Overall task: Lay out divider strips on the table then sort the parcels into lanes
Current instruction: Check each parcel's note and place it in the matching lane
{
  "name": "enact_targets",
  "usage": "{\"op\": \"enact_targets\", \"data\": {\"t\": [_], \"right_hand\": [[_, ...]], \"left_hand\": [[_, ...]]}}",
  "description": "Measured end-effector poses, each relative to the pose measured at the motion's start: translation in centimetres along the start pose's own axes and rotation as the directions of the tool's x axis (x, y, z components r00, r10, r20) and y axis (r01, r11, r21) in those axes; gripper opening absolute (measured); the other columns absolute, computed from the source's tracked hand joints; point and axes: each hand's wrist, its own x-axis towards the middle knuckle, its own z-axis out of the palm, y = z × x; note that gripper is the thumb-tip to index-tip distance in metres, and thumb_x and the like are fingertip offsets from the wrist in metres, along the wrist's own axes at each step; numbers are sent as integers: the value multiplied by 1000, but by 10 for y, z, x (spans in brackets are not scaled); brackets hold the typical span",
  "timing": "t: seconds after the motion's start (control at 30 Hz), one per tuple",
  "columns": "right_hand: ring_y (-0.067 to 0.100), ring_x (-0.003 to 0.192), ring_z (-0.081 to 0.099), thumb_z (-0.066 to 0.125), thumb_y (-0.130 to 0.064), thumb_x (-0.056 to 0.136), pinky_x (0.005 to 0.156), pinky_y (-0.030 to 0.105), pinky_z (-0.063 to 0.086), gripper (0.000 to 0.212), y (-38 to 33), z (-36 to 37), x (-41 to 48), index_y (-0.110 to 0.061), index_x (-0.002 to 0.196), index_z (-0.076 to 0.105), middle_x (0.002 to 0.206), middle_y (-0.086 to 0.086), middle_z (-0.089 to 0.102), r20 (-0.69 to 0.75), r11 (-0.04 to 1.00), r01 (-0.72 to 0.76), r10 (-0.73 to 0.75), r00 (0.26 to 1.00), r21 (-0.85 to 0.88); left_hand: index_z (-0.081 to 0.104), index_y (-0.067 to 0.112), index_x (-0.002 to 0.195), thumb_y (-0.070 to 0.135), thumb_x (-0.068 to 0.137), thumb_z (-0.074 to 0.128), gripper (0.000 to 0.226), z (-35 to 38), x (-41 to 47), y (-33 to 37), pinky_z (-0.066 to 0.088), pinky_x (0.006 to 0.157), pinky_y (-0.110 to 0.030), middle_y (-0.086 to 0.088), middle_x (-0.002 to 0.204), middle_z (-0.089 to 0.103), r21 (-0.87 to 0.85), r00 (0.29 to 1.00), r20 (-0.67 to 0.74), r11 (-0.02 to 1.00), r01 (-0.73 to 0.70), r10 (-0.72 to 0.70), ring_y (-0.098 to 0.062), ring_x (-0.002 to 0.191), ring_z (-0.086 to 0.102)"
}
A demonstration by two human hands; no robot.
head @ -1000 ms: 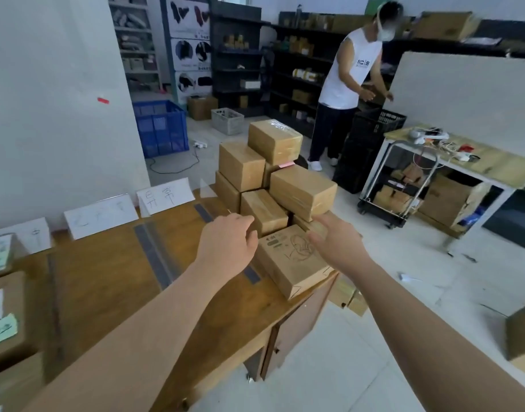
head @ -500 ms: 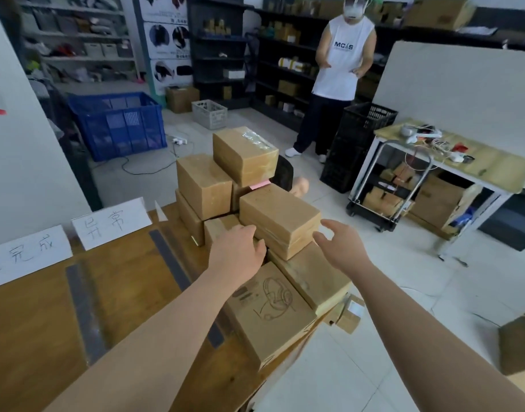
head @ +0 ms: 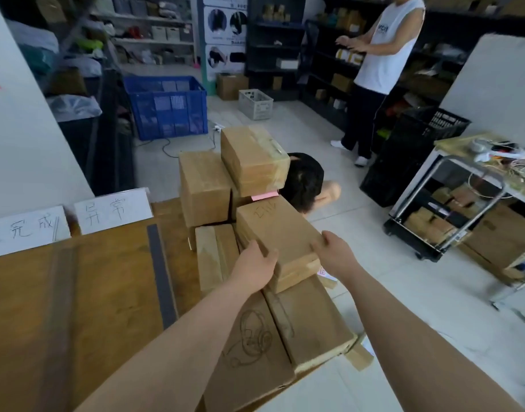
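The left hand (head: pixel 256 263) was bent round the near left corner of the marked parcel (head: pixel 277 230), with the fingers curled on its side. The right hand (head: pixel 335 257) gripped the near right edge of the same parcel, its fingers lying over the top. So both hands were clamped on this one box. Whether it was lifted or was resting I cannot tell. It sat over two flat parcels at the right edge of the tabletop (head: pixel 112 292): the headphone parcel (head: pixel 249 349) with a line drawing on it, and the plain parcel (head: pixel 308 319) just beside it. A narrow parcel (head: pixel 215 254) lay to the left, touching the pile. Behind stood a tall parcel (head: pixel 204 188), and the top parcel (head: pixel 252 159) sat tilted higher up. A grey divider strip (head: pixel 161 272) ran across the tabletop, from the far edge toward the near one. Two white paper signs (head: pixel 112 209) stood along the far edge. Beyond the pile a crouching person (head: pixel 302 179) was on the floor, and a standing person (head: pixel 383 55) was near the shelves.
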Motion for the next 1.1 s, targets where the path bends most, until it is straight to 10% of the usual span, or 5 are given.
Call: {"op": "enact_targets", "data": {"t": [0.4,0.6,0.77,1.1], "right_hand": [[19,76,58,57,-20,94,73,34,46,15,29,13,-15,-23,100,71,93,6,69,192,818,-69,-51,980,571],[27,98,70,64,-31,91,85,40,56,32,27,17,-35,-10,114,66,107,13,73,429,628,-282,-91,899,725],[31,108,65,75,-22,81,99,51,48,50,18,18,-51,-8,126,59,119,13,68,350,619,-204,-122,929,758],[30,113,62,58,-28,95,92,42,51,34,-4,26,-63,-12,124,64,120,15,67,487,592,-272,-239,840,759]], "left_hand": [[30,14,148,43,98,50,61,13,-29,-12,42,101,-36,-3,144,49,-254,962,-217,961,107,-165,-25,128,50],[0,18,157,78,66,65,127,16,-56,-13,33,114,-48,-5,159,21,-361,951,-194,919,159,-241,-29,141,32],[-7,22,156,102,24,49,163,11,-70,-2,23,117,-54,-8,162,6,-250,929,-182,929,273,-322,-34,146,15],[70,30,115,65,66,66,61,-8,-97,-36,57,82,-51,-6,110,74,-931,981,-58,365,14,-186,-29,100,71]]}}
